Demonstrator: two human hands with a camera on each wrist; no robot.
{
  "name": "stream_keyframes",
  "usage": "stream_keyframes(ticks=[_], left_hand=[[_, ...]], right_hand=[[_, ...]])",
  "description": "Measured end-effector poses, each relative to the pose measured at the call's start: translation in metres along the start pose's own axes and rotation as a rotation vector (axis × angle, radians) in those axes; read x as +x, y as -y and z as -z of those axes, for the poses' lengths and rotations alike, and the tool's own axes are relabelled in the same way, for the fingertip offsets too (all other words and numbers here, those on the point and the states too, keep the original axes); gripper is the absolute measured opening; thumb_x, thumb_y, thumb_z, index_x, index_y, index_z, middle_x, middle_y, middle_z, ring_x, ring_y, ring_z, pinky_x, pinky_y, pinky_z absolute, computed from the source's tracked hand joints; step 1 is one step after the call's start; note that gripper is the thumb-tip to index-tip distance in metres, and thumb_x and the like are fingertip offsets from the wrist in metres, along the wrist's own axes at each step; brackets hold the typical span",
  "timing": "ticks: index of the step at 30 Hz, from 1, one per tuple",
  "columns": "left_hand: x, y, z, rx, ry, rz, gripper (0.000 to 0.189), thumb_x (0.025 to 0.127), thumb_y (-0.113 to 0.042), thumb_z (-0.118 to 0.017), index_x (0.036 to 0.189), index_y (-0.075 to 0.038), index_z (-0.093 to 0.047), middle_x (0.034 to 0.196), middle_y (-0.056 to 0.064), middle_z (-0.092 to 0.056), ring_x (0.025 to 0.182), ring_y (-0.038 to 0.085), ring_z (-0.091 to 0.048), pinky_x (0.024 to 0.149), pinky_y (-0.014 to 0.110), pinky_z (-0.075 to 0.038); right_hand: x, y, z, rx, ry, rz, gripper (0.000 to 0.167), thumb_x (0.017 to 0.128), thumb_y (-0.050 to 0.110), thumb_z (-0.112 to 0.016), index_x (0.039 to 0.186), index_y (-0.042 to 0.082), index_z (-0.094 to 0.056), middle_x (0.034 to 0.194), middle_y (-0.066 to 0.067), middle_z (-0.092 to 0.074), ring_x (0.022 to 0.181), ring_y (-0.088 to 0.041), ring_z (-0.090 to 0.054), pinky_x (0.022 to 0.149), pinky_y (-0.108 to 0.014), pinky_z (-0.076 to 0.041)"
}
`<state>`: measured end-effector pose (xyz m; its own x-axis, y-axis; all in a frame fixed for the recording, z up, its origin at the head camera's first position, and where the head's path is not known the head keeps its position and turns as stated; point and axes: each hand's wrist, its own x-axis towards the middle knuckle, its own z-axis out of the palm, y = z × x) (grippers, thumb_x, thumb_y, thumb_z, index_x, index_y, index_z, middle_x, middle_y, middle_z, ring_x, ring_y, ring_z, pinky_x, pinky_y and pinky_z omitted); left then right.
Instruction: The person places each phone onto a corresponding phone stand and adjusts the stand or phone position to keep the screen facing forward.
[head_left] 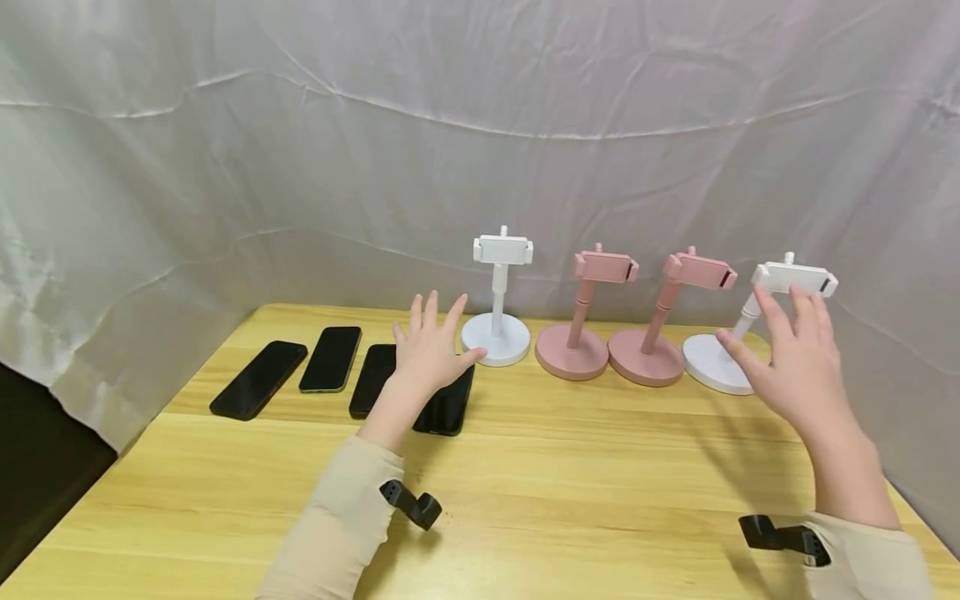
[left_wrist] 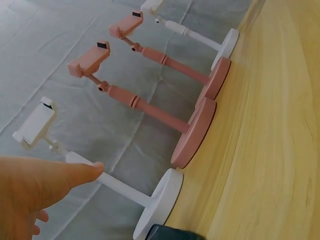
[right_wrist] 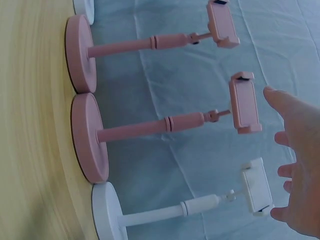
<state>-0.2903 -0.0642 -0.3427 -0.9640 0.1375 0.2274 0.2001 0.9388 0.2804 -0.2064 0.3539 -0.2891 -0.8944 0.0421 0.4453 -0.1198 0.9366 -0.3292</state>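
My left hand [head_left: 429, 346], fingers spread, hangs over two black phones at the right of a row of phones and partly covers them, the nearer one being a phone [head_left: 447, 406] beside my wrist. Its thumb overlaps the left white phone stand [left_wrist: 122, 189] in the left wrist view. On the right side my right hand [head_left: 804, 367] is raised with fingers apart, in front of the right white phone stand [head_left: 716, 364], hiding part of it. Between the white stands are two pink phone stands [head_left: 572, 352], their round bases side by side. Neither hand holds anything.
Farther left on the wooden table [head_left: 570, 483] lie a black phone [head_left: 258, 379] set at a slant and another black phone [head_left: 330, 358]. A grey cloth [head_left: 450, 108] hangs behind the table and along its sides. Each sleeve carries a black wrist camera [head_left: 783, 537].
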Motion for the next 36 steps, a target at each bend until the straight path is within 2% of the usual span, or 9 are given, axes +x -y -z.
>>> stream_keyframes(ticks=[8,13,18,26,32,36], left_hand=[[0.010,-0.006,-0.007,-0.018,-0.016,0.050,0.084,0.085,-0.057,-0.066,0.154,-0.030,-0.026,0.158,0.018,-0.021,0.147,0.041,-0.016,0.112,0.070,-0.020],[0.014,-0.006,-0.012,-0.040,-0.034,0.072,0.080,0.084,-0.052,-0.069,0.150,-0.026,-0.033,0.153,0.018,-0.027,0.141,0.040,-0.024,0.109,0.065,-0.027],[0.014,-0.002,-0.017,-0.042,-0.016,0.088,0.078,0.084,-0.052,-0.069,0.149,-0.025,-0.035,0.151,0.018,-0.029,0.138,0.039,-0.027,0.104,0.061,-0.033],[0.014,0.007,-0.027,-0.039,-0.014,0.098,0.079,0.083,-0.054,-0.069,0.149,-0.024,-0.036,0.149,0.017,-0.032,0.136,0.038,-0.028,0.102,0.060,-0.034],[0.014,0.010,-0.036,-0.029,-0.020,0.098,0.080,0.082,-0.055,-0.069,0.149,-0.023,-0.037,0.145,0.017,-0.036,0.132,0.037,-0.030,0.098,0.057,-0.037],[0.015,0.010,-0.039,-0.021,-0.011,0.099,0.081,0.082,-0.055,-0.069,0.149,-0.022,-0.037,0.143,0.017,-0.036,0.130,0.037,-0.031,0.099,0.056,-0.038]], right_hand=[[0.004,-0.009,0.004,0.051,-0.098,-0.021,0.077,0.095,0.045,-0.053,0.156,0.012,-0.018,0.163,-0.022,0.003,0.150,-0.041,0.014,0.113,-0.071,0.004],[0.010,-0.014,0.005,0.072,-0.156,-0.035,0.079,0.093,0.043,-0.057,0.156,0.011,-0.020,0.162,-0.023,0.001,0.150,-0.042,0.011,0.116,-0.066,0.004],[0.019,-0.020,0.004,0.081,-0.195,-0.057,0.080,0.091,0.038,-0.060,0.155,0.011,-0.021,0.162,-0.024,0.001,0.150,-0.043,0.011,0.117,-0.064,0.004],[0.034,-0.034,0.005,0.035,-0.271,-0.088,0.081,0.085,0.021,-0.067,0.153,0.009,-0.026,0.162,-0.022,-0.005,0.151,-0.041,0.007,0.120,-0.060,0.002],[0.042,-0.044,0.007,-0.022,-0.308,-0.110,0.078,0.084,0.017,-0.066,0.152,0.008,-0.029,0.162,-0.021,-0.006,0.151,-0.040,0.005,0.121,-0.057,0.001],[0.045,-0.053,0.007,-0.036,-0.365,-0.111,0.074,0.083,0.013,-0.066,0.149,0.005,-0.034,0.161,-0.021,-0.012,0.151,-0.039,0.001,0.122,-0.053,-0.001]])
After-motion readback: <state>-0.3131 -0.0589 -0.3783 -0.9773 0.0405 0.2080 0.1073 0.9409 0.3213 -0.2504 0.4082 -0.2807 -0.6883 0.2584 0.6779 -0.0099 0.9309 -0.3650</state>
